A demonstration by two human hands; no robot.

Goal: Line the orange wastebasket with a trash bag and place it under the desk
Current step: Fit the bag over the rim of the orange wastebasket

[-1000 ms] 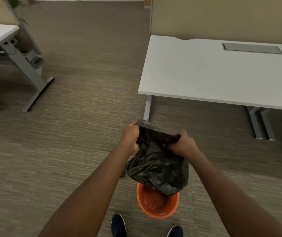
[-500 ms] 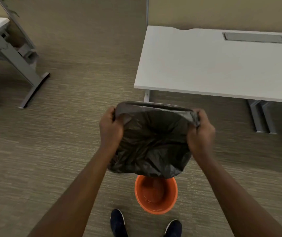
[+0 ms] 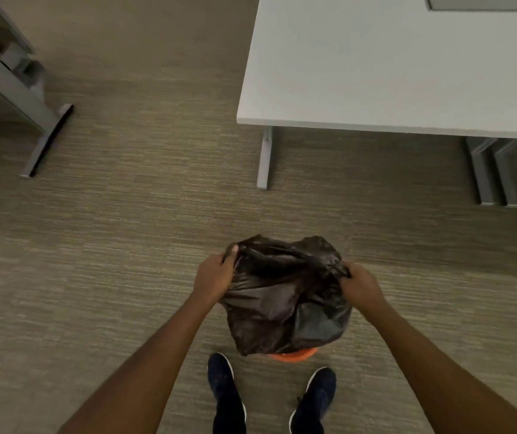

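Observation:
A crumpled black trash bag (image 3: 285, 296) hangs between both hands, directly over the orange wastebasket (image 3: 294, 355). Only a thin strip of the basket's near rim shows below the bag; the rest is hidden. My left hand (image 3: 213, 277) grips the bag's mouth on its left side. At the right side of the mouth, my right hand (image 3: 360, 285) holds the edge. The white desk (image 3: 391, 67) stands ahead and to the right, with open floor beneath it.
The desk's grey legs (image 3: 265, 158) and a second pair (image 3: 492, 173) reach the carpet. Another desk's angled grey leg (image 3: 36, 120) is at far left. My two dark shoes (image 3: 225, 393) stand just behind the basket.
The hands spread the bag's mouth wide, then came lower over the basket, and the bag now covers almost all of it. The view has tilted further down.

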